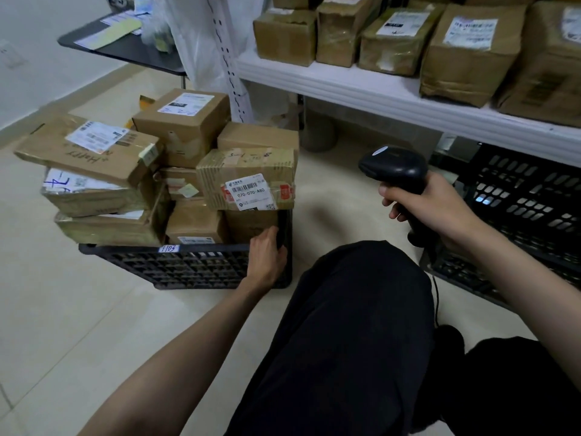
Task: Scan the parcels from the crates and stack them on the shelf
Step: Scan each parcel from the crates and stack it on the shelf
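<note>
A black plastic crate [176, 265] stands on the floor, heaped with several taped cardboard parcels. The nearest parcel [248, 180] at its right corner shows a white barcode label reading 070-070-A80. My left hand [267, 256] grips the crate's near right corner at the rim. My right hand [430, 206] holds a black barcode scanner [396, 168] by its handle, its head pointing left toward the parcels, about a hand's width to the right of the labelled parcel. A white shelf [393, 92] above carries a row of several brown parcels [468, 55].
A second black crate [518, 212] sits under the shelf at right. My knee in dark trousers [355, 325] is in the foreground between my arms. A dark table [125, 48] with papers stands at back left, next to a perforated white shelf post [229, 61].
</note>
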